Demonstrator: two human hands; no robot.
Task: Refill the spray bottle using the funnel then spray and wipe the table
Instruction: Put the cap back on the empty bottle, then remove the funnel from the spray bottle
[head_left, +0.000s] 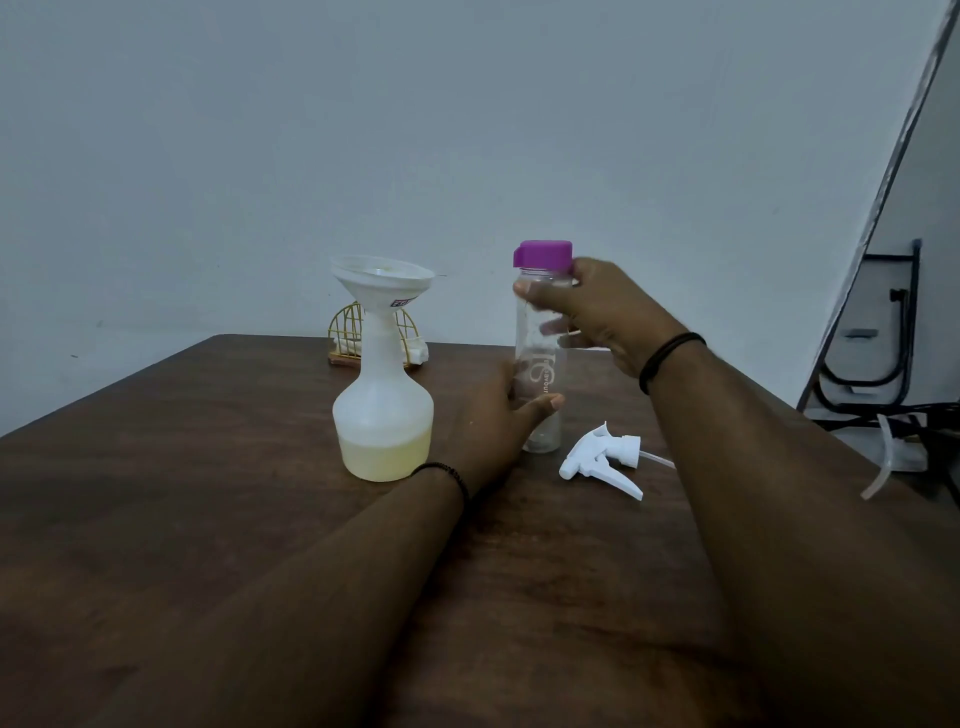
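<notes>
On the clear bottle (540, 364) between both hands, white "savour" lettering.

The clear plastic bottle with the purple cap (540, 358) carries pale printing that runs up its side: a large looping logo mark and, beside it, small letters that seem to read "savour", though the start of the word is hidden behind the fingers of the left hand (498, 415) and cannot be made out. The translucent white plastic funnel (383, 283) bears a small sticker (402, 302) with red and dark marks on its cone, too small and blurred to read.
</notes>
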